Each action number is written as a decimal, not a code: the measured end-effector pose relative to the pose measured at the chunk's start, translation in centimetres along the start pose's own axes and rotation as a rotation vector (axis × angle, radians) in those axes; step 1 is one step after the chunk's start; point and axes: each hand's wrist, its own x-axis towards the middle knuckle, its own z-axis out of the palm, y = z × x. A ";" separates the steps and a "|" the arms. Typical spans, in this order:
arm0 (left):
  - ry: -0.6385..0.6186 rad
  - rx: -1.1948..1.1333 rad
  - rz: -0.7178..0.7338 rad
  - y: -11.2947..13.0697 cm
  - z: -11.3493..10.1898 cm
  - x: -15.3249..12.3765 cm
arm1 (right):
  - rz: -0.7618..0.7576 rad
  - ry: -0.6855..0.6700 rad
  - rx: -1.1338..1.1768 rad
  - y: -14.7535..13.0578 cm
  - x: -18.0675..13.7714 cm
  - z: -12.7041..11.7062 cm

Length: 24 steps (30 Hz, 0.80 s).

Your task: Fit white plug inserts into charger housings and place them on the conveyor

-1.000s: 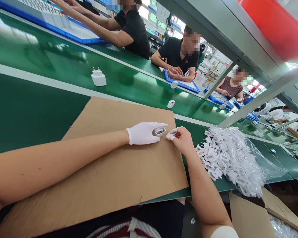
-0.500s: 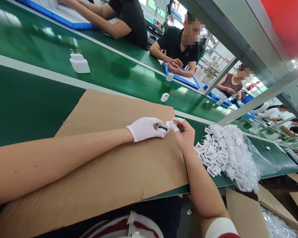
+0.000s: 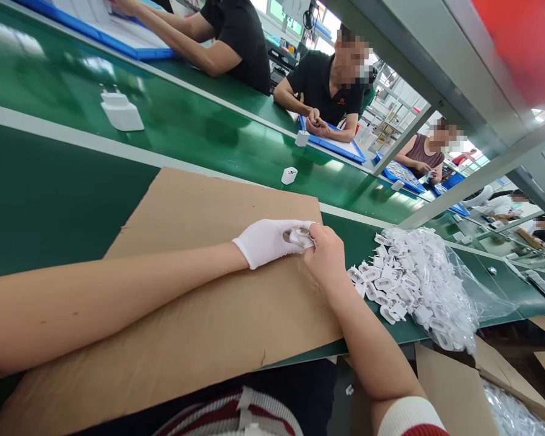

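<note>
Right hand (image 3: 326,259) has closed in on gloved left hand (image 3: 264,242). Both grips now pinch tight on the shell (image 3: 298,235), over the cardboard (image 3: 200,327), mid tabletop. Looks like cap-fitting; seating it calls for square alignment and a firm press.

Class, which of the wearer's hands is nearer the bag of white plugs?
Right. The bare right hand sits just left of the bag. The gloved left hand is farther left, beyond it. Both hold a white shell.
</note>
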 end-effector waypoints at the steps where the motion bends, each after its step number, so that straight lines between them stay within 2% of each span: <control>1: -0.006 0.051 -0.005 0.3 -0.1 -0.2 | 0.007 -0.005 -0.027 -0.2 0.0 0.0; 5: 0.009 0.284 -0.074 1.2 -0.2 -0.7 | -0.005 0.035 -0.024 0.0 0.0 0.2; 9: -0.014 0.245 -0.094 1.2 0.0 -0.6 | -0.061 0.040 0.001 0.9 0.1 0.5; 13: 0.006 0.227 -0.087 1.0 0.1 -0.3 | -0.024 0.047 0.020 1.0 0.2 1.0; 17: -0.042 0.239 -0.107 1.2 -0.6 0.1 | 0.062 0.032 0.248 0.7 -0.4 0.2; 19: -0.023 0.243 -0.134 0.9 -2.1 0.6 | 0.114 -0.012 0.269 1.0 -1.8 -1.2; 20: 0.017 0.260 -0.142 0.5 -3.3 0.9 | 0.146 -0.036 0.210 1.4 -2.8 -2.1; 24: 0.210 0.408 -0.224 -2.9 -10.2 2.3 | 0.349 -0.145 -0.238 4.2 -9.0 -5.0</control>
